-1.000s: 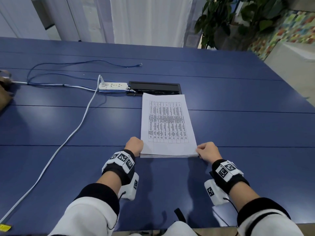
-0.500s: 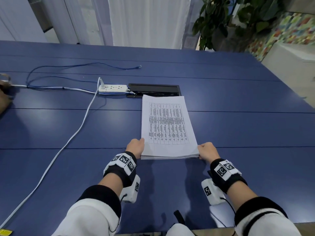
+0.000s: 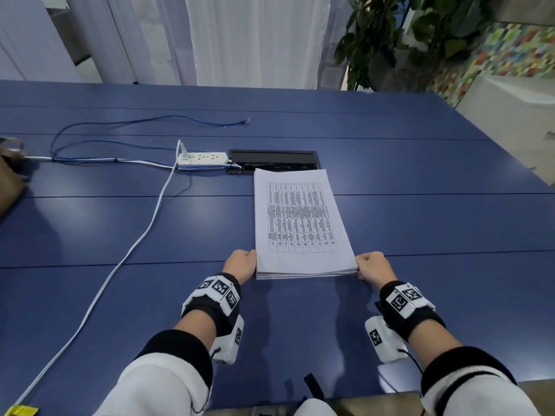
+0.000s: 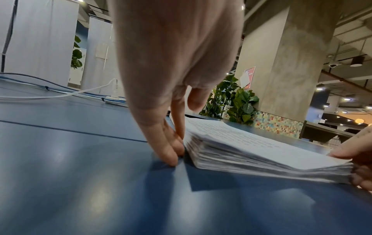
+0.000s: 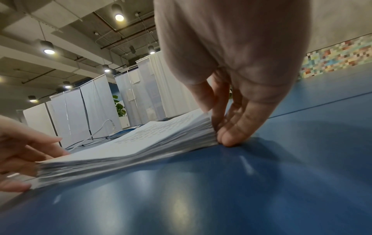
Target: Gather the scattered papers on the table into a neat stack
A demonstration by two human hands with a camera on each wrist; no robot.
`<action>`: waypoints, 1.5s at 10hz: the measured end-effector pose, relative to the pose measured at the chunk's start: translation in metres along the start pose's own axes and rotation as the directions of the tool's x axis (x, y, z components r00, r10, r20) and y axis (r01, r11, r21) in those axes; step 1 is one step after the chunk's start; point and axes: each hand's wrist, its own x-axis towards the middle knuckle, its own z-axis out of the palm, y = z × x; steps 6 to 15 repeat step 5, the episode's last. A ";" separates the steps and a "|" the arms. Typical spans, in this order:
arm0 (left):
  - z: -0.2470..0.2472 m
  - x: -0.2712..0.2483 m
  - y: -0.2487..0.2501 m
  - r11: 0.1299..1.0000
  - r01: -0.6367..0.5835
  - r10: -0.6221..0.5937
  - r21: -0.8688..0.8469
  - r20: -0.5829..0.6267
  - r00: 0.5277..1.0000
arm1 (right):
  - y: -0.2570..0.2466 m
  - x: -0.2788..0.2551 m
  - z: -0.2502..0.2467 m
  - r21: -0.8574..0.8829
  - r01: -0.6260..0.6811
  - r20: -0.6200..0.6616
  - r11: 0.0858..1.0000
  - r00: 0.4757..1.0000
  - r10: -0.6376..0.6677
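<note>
Blue counter carries the paper stack, long axis toward 12 o'clock; left hand and right hand flank its near corners at 9 and 3, each grip's straight fingers pressing the side edges.

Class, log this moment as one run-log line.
paper stack: gathered on table | left hand: pressing left edge | right hand: pressing right edge

No legible text anywhere.

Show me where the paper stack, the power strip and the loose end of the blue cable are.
paper stack (image 3: 297, 217), head view, on the printed top sheet.
power strip (image 3: 201, 158), head view, on its white body.
blue cable (image 3: 247, 120), head view, on its free plug end.
</note>
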 end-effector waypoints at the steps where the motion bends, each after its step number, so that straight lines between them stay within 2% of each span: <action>1: 0.001 -0.003 0.003 0.999 -0.023 0.023 0.049 -0.010 1.000 | 0.003 0.002 -0.001 0.000 -0.011 0.009 1.000 1.000 0.011; 4: 0.001 -0.015 0.015 0.983 -0.046 0.059 0.179 -0.069 0.996 | -0.015 -0.009 -0.017 -0.112 0.112 0.121 0.987 0.988 -0.099; 5: -0.002 -0.023 0.022 0.976 -0.053 0.085 0.211 -0.148 0.985 | -0.026 -0.015 -0.027 -0.122 0.142 0.076 0.982 0.988 -0.133; 15: -0.002 -0.023 0.022 0.976 -0.053 0.085 0.211 -0.148 0.985 | -0.026 -0.015 -0.027 -0.122 0.142 0.076 0.982 0.988 -0.133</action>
